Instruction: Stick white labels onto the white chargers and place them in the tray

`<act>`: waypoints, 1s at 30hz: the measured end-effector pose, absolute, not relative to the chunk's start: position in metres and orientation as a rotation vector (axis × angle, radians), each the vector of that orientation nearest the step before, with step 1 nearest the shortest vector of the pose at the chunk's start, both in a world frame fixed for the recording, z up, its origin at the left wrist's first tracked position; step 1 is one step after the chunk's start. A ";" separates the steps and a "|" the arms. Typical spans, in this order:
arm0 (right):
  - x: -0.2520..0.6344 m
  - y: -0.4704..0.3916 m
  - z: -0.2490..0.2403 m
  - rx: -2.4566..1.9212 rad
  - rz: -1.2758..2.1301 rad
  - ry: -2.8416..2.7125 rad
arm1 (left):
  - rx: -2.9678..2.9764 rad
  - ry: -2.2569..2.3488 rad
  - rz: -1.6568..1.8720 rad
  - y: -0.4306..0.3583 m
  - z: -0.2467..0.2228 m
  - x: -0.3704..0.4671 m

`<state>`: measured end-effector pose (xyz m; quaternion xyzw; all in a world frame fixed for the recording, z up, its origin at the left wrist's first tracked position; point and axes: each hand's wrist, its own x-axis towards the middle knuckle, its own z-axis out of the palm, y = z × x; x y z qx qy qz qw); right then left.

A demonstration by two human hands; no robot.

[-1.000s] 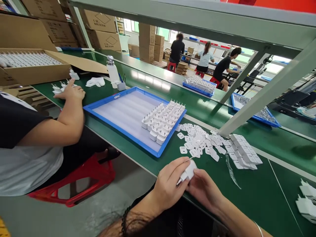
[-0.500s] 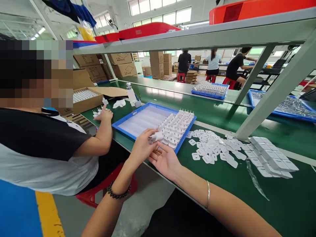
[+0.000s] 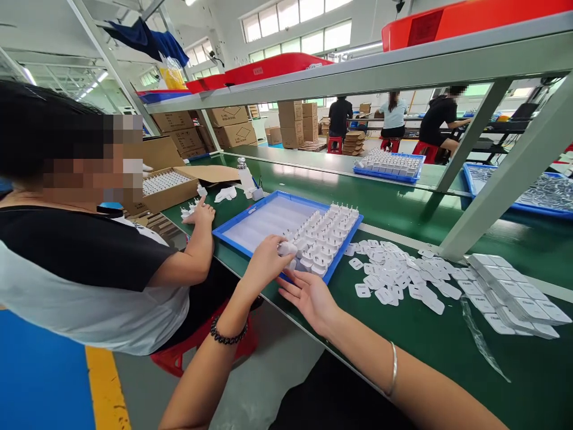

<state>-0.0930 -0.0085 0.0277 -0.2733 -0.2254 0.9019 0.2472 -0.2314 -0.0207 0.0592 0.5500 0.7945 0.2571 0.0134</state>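
Observation:
My left hand point(image 3: 265, 264) is closed around white plug pieces point(image 3: 286, 248) at the near edge of a blue-rimmed tray point(image 3: 237, 245). How many it holds is partly hidden by the fingers. My right hand point(image 3: 313, 298) lies just to the right, palm turned up, fingers stretched out and nothing in it. Its fingertips are close below the held pieces. Rows of white plugs point(image 3: 331, 230) stand with their pins up in the tray's right part, while its left part shows a bare pale liner.
Loose white square covers point(image 3: 394, 269) are scattered right of the tray, beside stacked white blocks point(image 3: 519, 292) and a clear plastic strip point(image 3: 483, 340). A co-worker's hand point(image 3: 203, 212) handles plugs at left. A slanted metal post point(image 3: 474, 173) rises from the green bench point(image 3: 447, 370).
The plug pieces in my left hand have turned slightly. My right hand has drawn a little away from them, fingers straighter. The whole view has shifted slightly.

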 end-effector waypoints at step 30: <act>-0.102 -0.012 0.006 -0.424 1.231 -2.168 | 1.269 2.260 1.009 -0.027 0.030 -0.268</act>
